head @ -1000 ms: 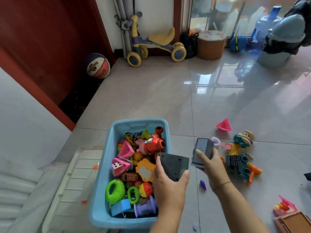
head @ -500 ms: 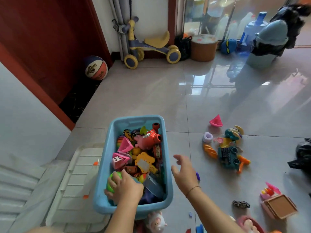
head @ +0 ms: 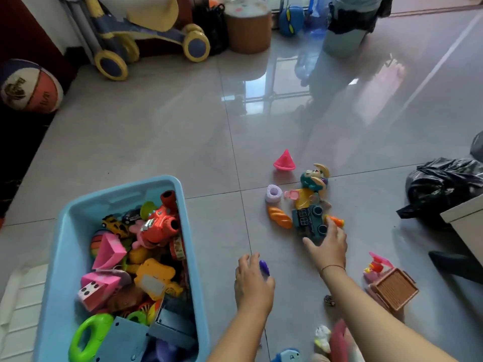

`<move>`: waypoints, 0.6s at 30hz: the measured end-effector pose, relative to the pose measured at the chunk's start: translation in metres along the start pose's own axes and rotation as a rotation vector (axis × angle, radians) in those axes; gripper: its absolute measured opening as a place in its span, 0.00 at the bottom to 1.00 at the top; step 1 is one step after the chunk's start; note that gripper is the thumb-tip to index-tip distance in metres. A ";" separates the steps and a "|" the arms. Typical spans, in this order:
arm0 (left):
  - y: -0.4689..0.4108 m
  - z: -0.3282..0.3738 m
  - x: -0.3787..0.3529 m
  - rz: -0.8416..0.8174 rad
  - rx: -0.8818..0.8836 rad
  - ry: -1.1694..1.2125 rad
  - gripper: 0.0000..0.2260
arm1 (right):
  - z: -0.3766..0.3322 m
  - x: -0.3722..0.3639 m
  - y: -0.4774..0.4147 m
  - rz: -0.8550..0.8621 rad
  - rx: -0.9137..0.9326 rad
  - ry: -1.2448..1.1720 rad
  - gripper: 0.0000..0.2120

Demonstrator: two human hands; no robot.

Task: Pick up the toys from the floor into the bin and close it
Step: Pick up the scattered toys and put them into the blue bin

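Note:
A light blue bin [head: 65, 259] sits at the lower left, filled with several toys. Its white lid [head: 15, 307] lies on the floor to its left. My left hand [head: 252, 280] is over a small purple toy [head: 264, 267] on the tiles right of the bin, fingers curled around it. My right hand [head: 328, 244] reaches onto the near end of a dark teal toy vehicle [head: 309, 224], fingers spread on it. Beside that lie an orange bread toy [head: 279, 216], a lilac ring [head: 273, 193], a pink cone [head: 285, 160] and a green figure [head: 312, 178].
A brown toy crate with pink pieces [head: 392, 287] and a tiny car [head: 329, 300] lie at the lower right. A black bag [head: 441, 184] and a furniture corner [head: 465, 218] stand on the right. A basketball [head: 28, 86], a ride-on scooter [head: 146, 35] and a stool [head: 248, 24] are at the back.
My left hand left the bin and moved right to the purple toy. My right hand reached forward to the teal vehicle. The view shifted closer and to the right.

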State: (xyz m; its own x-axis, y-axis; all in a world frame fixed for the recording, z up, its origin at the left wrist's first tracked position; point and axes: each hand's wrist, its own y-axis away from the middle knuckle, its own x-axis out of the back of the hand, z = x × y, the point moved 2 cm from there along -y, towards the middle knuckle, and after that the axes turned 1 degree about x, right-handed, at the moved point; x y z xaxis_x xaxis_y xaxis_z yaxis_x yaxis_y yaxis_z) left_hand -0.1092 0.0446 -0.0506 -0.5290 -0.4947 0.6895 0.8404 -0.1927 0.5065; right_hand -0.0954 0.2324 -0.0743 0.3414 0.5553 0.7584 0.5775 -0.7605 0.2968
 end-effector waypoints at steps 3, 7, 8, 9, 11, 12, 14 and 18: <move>-0.032 -0.007 -0.025 -0.086 0.048 -0.061 0.29 | 0.005 -0.008 -0.034 -0.042 0.020 0.153 0.41; -0.060 -0.019 -0.046 -0.155 0.033 -0.230 0.30 | 0.009 -0.027 -0.053 -0.044 0.170 0.507 0.46; -0.065 -0.020 -0.050 -0.164 0.009 -0.291 0.30 | 0.010 -0.032 -0.055 -0.039 0.203 0.555 0.47; -0.071 -0.020 -0.053 -0.168 -0.017 -0.338 0.29 | 0.011 -0.036 -0.058 -0.031 0.221 0.581 0.48; -0.080 -0.016 -0.058 -0.185 -0.062 -0.371 0.24 | 0.011 -0.044 -0.065 -0.003 0.219 0.583 0.48; -0.083 -0.015 -0.060 -0.204 -0.076 -0.370 0.21 | 0.011 -0.047 -0.068 0.010 0.204 0.567 0.48; -0.085 -0.014 -0.062 -0.244 -0.070 -0.376 0.14 | 0.010 -0.051 -0.070 0.022 0.150 0.501 0.46; -0.081 -0.020 -0.066 -0.239 -0.073 -0.437 0.16 | 0.010 -0.054 -0.072 -0.002 0.070 0.381 0.44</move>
State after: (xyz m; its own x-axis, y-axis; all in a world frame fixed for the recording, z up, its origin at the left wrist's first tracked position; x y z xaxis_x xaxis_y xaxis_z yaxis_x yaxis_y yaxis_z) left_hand -0.1401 0.0761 -0.1476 -0.6948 -0.0313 0.7185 0.6872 -0.3236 0.6504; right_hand -0.1482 0.2602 -0.1424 0.0482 0.3821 0.9229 0.6317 -0.7273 0.2682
